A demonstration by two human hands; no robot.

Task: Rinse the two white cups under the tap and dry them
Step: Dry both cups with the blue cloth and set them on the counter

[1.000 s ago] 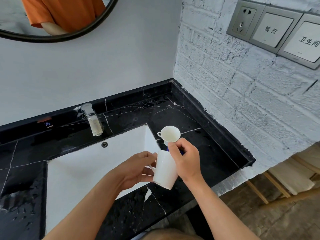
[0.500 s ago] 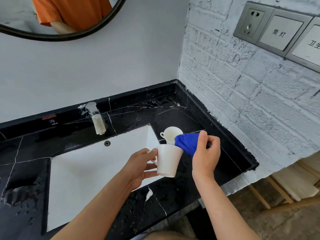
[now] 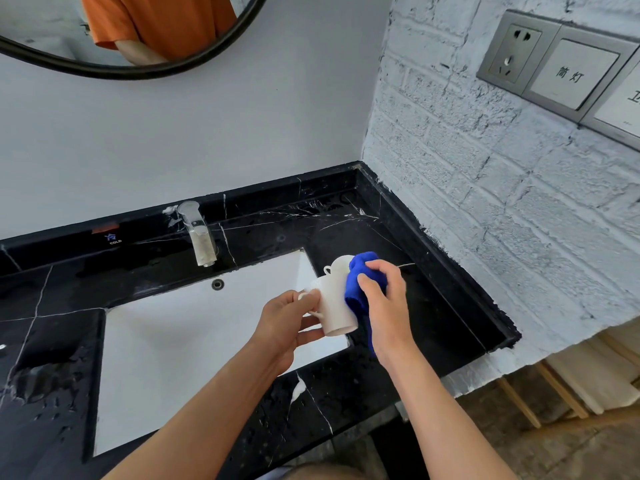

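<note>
Cups are what we are busy with, over a black marble counter (image 3: pixel 398 244) whose white sink (image 3: pixel 194 341) lies empty and dry-looking below a tap (image 3: pixel 199 233) that is not running. We judge the rinsing done and the drying in hand. Our left hand (image 3: pixel 287 323) is closed on the handle of the tall cup (image 3: pixel 336 306), holding it tilted above the sink's right edge; our right hand (image 3: pixel 384 303) is closed on a blue cloth (image 3: pixel 360 282), pressing it to the cup's side. Behind it the second cup (image 3: pixel 337 266) stands upright on the counter, its inside hidden from us. Next we would need to turn the cup and work the cloth inside, then swap cups
</note>
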